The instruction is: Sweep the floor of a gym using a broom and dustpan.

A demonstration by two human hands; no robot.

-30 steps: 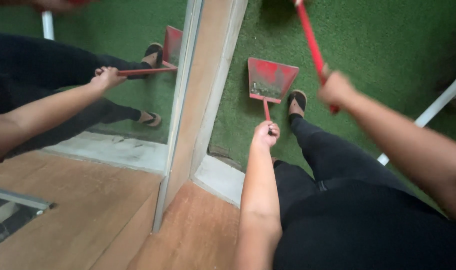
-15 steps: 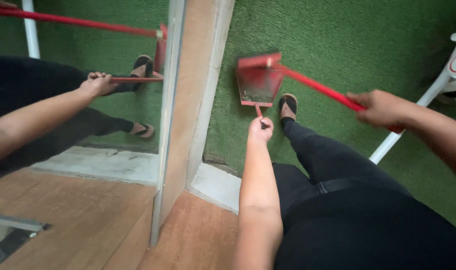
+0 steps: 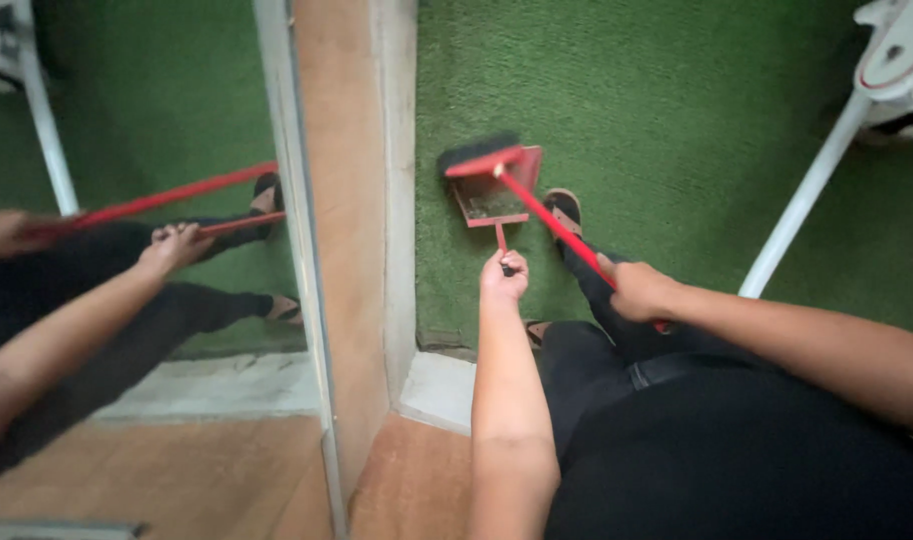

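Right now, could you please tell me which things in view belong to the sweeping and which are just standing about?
In use:
- red flat metal dustpan, handle in left hand
- red-handled dark-bristled broom, in right hand
- green artificial turf floor

Standing about:
- white metal chair leg
- tall wall mirror

**Soft, even light; wide-angle stretch at the edges**

Light is diffuse and moderate, with no single source apparent. No hard shadows; only a faint dark patch under the broom head (image 3: 479, 152) on the green turf (image 3: 657, 120). Turf colour even, slightly darker toward the top corners. No glare spots. The mirror panel (image 3: 157, 200) on the left reflects cleanly but reads a shade dimmer and cooler than the direct scene. Centre fairly sharp: dustpan (image 3: 492, 195) edges and turf grain legible. Right hand (image 3: 637, 292) and the forearm behind it slightly soft, edges smeared. Black clothing at the bottom is a detail-free mass. Wide-lens distortion: wooden frame (image 3: 347, 250) and white chair leg (image 3: 802, 205) lean outward; near forearms look oversized.
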